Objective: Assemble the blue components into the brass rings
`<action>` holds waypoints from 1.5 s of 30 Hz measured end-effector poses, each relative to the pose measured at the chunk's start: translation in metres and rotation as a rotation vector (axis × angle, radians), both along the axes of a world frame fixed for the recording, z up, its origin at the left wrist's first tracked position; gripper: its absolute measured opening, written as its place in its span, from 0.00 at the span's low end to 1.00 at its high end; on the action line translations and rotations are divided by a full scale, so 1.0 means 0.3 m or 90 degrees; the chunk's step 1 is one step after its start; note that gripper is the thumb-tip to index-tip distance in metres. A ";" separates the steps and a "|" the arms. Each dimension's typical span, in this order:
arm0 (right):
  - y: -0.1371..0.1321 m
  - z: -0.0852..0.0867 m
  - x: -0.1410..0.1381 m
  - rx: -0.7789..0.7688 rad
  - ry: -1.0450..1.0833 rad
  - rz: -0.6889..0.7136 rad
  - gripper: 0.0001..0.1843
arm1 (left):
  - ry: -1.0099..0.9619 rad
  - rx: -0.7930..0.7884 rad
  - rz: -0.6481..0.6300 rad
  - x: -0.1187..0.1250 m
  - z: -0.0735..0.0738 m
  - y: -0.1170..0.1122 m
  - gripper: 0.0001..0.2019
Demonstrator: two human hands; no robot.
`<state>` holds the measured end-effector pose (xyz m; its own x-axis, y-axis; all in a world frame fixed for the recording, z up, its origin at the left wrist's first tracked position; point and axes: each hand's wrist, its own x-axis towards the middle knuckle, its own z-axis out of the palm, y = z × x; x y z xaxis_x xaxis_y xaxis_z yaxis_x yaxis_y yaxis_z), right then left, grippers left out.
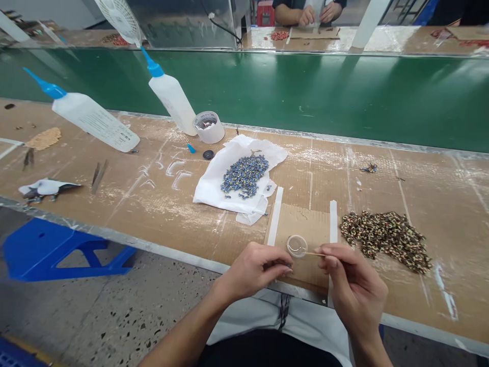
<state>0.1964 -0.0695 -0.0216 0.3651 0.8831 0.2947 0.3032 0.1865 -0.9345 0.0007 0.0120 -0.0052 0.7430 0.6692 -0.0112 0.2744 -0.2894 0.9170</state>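
Observation:
My left hand [255, 270] is closed in a pinch on a small dark part [280, 264] at the near edge of the bench. My right hand [353, 285] pinches a thin wooden stick [314, 254] whose tip reaches a small clear round cap [297, 245]. The cap sits on a cardboard pad [303, 224] taped down with two white strips. A pile of small blue parts [245, 176] lies on white cloth [214, 183] beyond the pad. A heap of brown and cream coiled parts [385, 237] lies to the right of my right hand.
Two white squeeze bottles with blue nozzles [95, 121] [171, 97] and a tape roll [209, 127] stand at the back left. A green conveyor belt [305, 92] runs behind the bench. Another person's hands [319, 14] work across it. A blue stool [49, 250] stands below left.

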 end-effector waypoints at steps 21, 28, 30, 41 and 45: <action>-0.045 -0.019 0.211 -0.191 -0.392 -0.162 0.13 | -0.022 -0.020 0.017 -0.017 -0.001 0.016 0.07; -0.014 -0.004 0.185 -0.241 -0.425 -0.204 0.15 | -0.031 -0.006 0.013 -0.017 0.005 0.014 0.06; -0.019 -0.001 0.176 -0.236 -0.423 -0.205 0.15 | -0.033 0.001 0.016 -0.015 0.006 0.013 0.06; -0.080 -0.028 0.219 -0.292 -0.309 -0.120 0.16 | -0.065 0.032 -0.001 0.001 0.018 -0.029 0.08; -0.085 -0.014 0.218 -0.274 -0.401 -0.126 0.15 | -0.089 0.053 -0.040 0.027 0.005 -0.058 0.09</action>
<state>0.2618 -0.0950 -0.0257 0.4047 0.9028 0.1458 0.7899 -0.2648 -0.5531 0.0087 -0.0053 -0.0037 0.7733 0.6163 0.1486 0.1247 -0.3777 0.9175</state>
